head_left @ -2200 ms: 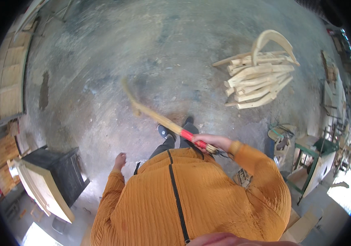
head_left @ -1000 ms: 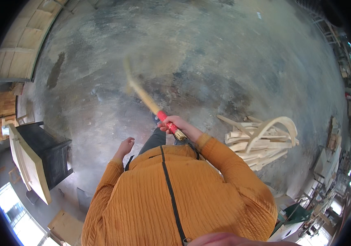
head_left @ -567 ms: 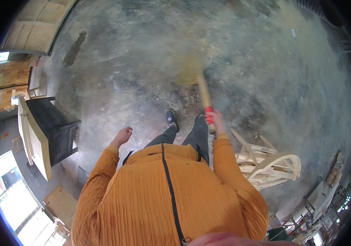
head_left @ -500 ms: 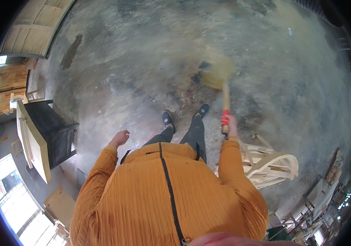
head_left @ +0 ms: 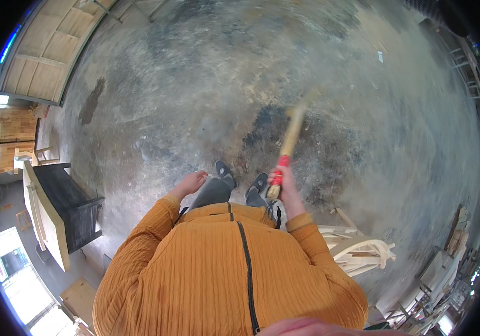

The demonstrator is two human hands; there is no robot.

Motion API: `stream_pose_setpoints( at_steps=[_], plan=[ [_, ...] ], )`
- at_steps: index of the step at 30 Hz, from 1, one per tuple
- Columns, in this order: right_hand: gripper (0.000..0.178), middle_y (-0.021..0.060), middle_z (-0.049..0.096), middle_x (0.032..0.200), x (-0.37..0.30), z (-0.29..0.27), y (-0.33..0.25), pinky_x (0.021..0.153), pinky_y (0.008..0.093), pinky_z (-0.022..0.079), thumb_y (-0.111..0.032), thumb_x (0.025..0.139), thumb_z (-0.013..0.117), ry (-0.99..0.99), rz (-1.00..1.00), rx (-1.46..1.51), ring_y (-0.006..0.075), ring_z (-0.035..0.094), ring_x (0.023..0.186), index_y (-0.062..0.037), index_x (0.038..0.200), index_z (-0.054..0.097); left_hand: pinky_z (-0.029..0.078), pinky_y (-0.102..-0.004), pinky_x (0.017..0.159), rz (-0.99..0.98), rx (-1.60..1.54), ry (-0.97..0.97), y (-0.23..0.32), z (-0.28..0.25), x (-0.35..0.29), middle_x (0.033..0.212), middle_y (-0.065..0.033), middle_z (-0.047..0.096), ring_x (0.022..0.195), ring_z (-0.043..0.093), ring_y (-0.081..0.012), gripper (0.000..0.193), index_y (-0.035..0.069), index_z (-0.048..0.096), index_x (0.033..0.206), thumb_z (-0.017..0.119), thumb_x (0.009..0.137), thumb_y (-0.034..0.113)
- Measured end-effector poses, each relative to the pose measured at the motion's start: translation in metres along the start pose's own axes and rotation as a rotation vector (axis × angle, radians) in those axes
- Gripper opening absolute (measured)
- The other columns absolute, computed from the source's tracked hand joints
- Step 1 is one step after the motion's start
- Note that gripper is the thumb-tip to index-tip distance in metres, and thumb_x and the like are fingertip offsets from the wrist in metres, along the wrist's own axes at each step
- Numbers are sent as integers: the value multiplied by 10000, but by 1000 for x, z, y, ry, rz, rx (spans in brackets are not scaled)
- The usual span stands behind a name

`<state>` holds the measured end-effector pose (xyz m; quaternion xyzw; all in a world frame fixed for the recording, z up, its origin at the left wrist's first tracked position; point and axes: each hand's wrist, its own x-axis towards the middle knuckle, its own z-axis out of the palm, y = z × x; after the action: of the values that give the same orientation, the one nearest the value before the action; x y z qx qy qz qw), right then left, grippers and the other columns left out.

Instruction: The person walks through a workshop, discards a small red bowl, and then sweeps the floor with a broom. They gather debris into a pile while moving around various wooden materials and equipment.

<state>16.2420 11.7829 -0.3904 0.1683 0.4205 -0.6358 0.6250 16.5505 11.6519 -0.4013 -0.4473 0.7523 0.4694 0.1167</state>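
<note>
My right hand (head_left: 287,182) is closed round the red-wrapped handle of a short hand broom (head_left: 291,134). The broom points away from me, and its far end is smeared by motion and seen nearly edge-on above the floor. My left hand (head_left: 191,182) hangs in front of my left leg, its fingers loosely curled with nothing in them. Orange sleeves cover both forearms.
Curved pale wooden pieces (head_left: 360,249) lie heaped on the floor beside my right arm. To my left stands a black piece of furniture (head_left: 75,201) with a pale panel (head_left: 47,215). A large wooden panel (head_left: 44,56) is at the far left. Dark stains mark the concrete floor (head_left: 195,84).
The broom has swung from a broad, fan-like view to a narrow one, and my right hand has come left and nearer my body. My left hand has moved right; my feet have shifted.
</note>
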Motion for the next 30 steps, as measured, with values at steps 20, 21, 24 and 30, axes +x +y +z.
stream_pose_setpoints(
  at_steps=[20, 21, 24, 30],
  plan=[
    [220, 50, 506, 662, 203, 13, -114, 365, 214, 385, -59, 756, 537, 132, 59, -334, 96, 452, 444, -59, 967, 474, 433, -381, 808, -423, 144, -11, -56, -157, 41, 964, -187, 591, 924, 554, -332, 305, 57, 553, 1032, 426, 797, 203],
    [151, 56, 522, 650, 198, -12, -151, 376, 260, 413, -78, 750, 533, 227, 16, -286, 122, 480, 453, -65, 885, 466, 434, -383, 804, -398, 188, -43, -47, -166, 57, 963, -186, 592, 922, 555, -332, 304, 58, 553, 1032, 424, 798, 203],
    [191, 68, 504, 661, 185, -54, -237, 375, 278, 401, -15, 708, 512, 611, -159, -57, 138, 468, 453, -60, 881, 445, 437, -388, 788, -228, 252, -38, -10, -182, 127, 957, -183, 593, 913, 561, -325, 298, 66, 555, 1030, 425, 808, 216],
    [117, 37, 453, 548, 200, -16, -298, 399, 261, 399, -9, 664, 492, 700, -704, -52, 158, 475, 442, -80, 727, 423, 441, -404, 762, -187, -105, -23, 74, -180, 233, 949, -184, 593, 900, 560, -343, 299, 75, 553, 1030, 426, 831, 260]
  ],
)
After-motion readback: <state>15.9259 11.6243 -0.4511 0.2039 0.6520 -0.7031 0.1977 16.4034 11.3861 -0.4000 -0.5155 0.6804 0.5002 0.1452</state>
